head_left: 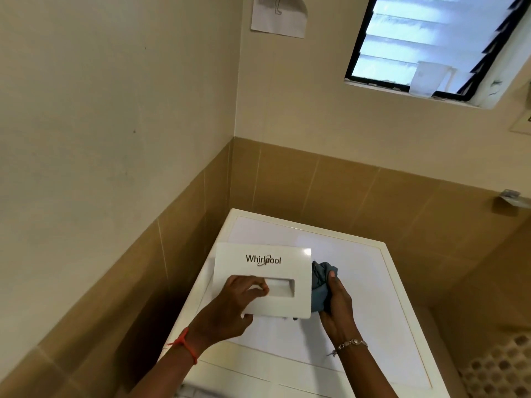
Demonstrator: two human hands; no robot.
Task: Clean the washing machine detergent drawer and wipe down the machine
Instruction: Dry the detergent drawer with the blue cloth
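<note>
Wiping stage, judging by grip: detergent drawer pulled out, held above washing machine top. Left hand grips handle recess; right hand clutches blue cloth at drawer side. Machine wipe-down probably pending.

The only word that can be read is the brand name "Whirlpool", printed in dark letters with a looping swirl through it. It runs across the upper part of the white drawer front, above its handle recess. The paper sheet on the wall carries a line drawing but no legible words. A dark mark on the wall plate at the right edge is cut off and unreadable.
</note>
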